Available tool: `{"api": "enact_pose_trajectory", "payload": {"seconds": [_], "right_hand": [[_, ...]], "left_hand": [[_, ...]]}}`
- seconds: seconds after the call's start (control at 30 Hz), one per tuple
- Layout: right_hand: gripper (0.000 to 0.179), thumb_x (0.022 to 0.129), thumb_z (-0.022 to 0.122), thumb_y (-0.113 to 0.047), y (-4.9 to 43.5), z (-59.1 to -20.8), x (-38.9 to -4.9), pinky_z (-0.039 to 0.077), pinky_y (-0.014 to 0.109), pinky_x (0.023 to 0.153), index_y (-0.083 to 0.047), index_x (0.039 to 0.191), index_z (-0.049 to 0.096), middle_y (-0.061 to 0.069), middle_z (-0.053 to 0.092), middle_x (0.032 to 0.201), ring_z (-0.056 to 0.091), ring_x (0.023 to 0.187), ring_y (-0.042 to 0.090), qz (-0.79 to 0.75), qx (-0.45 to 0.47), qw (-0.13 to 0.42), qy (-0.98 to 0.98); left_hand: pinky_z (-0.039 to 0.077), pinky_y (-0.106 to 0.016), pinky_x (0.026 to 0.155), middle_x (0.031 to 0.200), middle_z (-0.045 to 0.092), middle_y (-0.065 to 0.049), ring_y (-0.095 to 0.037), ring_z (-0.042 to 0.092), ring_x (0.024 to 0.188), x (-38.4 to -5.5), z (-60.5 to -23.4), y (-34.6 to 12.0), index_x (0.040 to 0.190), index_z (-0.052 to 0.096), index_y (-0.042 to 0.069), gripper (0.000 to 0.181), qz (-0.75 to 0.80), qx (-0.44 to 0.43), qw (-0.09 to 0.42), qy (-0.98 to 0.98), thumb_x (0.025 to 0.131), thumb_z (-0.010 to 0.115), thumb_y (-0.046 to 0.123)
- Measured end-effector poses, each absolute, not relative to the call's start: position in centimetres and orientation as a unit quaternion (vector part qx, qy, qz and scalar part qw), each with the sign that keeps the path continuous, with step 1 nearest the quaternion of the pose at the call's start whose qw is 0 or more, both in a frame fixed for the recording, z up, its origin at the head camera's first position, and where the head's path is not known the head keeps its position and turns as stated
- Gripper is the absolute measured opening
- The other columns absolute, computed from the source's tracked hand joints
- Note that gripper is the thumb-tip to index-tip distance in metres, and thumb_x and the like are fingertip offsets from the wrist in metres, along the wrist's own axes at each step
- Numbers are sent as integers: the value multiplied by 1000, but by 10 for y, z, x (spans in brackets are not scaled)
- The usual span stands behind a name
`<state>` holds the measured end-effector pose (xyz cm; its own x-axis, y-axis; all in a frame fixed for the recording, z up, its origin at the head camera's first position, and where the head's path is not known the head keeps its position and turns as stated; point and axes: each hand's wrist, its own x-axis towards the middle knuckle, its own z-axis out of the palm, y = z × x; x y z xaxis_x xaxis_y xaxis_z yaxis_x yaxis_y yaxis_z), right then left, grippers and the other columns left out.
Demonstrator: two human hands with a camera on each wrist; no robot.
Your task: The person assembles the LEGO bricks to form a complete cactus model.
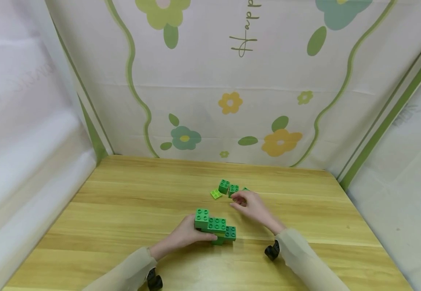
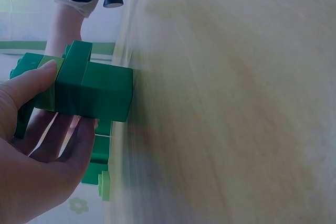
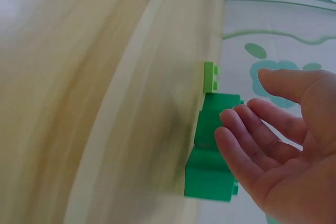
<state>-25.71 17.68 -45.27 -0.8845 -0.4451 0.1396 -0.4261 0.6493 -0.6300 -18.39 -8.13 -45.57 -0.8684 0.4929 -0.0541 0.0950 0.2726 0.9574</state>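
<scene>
My left hand [image 1: 186, 234] grips a built piece of toy building bricks [image 1: 216, 223], mostly green with a lime layer in it. In the left wrist view the thumb lies on one side of the brick piece [image 2: 94, 87] and the fingers on the other. My right hand [image 1: 252, 206] is beside several loose green bricks [image 1: 224, 186]. In the right wrist view its thumb and fingers are apart, slightly bent, with nothing between them. A green brick [image 3: 210, 174] lies just beyond those fingertips; whether they touch it I cannot tell.
A flat lime brick [image 1: 216, 194] lies left of the loose green ones. Another green brick [image 1: 246, 189] is partly hidden behind the right hand. All lie on a wooden table [image 1: 141, 194], with a white flower-printed cloth [image 1: 195, 72] hanging behind and at both sides.
</scene>
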Motion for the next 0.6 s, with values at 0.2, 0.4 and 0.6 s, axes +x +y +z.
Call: {"api": "enact_pose_trajectory", "payload": {"seconds": [0.2, 0.4, 0.6], "right_hand": [[28, 94, 69, -19, 161, -455, -267, 57, 19, 73, -1, 115, 69, 9, 73, 101, 67, 87, 14, -338, -260, 34, 904], [29, 94, 68, -17, 151, -459, -278, 59, 22, 75, 3, 115, 68, 13, 72, 103, 69, 88, 18, -331, -266, 39, 904], [30, 92, 71, -16, 141, -464, -287, 60, 26, 74, 4, 115, 68, 14, 72, 102, 68, 86, 18, -322, -244, 34, 914]], "left_hand": [[56, -24, 91, 113, 75, -6, -16, 70, 104, -184, -458, -82, 117, 69, 11, 42, 572, 191, 170, 779, 80, 84, 24], [55, -23, 90, 111, 75, -5, -12, 70, 101, -186, -459, -81, 114, 69, 11, 41, 565, 192, 167, 785, 79, 84, 24], [55, -22, 89, 111, 75, -7, -12, 70, 101, -186, -456, -81, 115, 69, 9, 40, 570, 191, 169, 781, 79, 84, 21]]}}
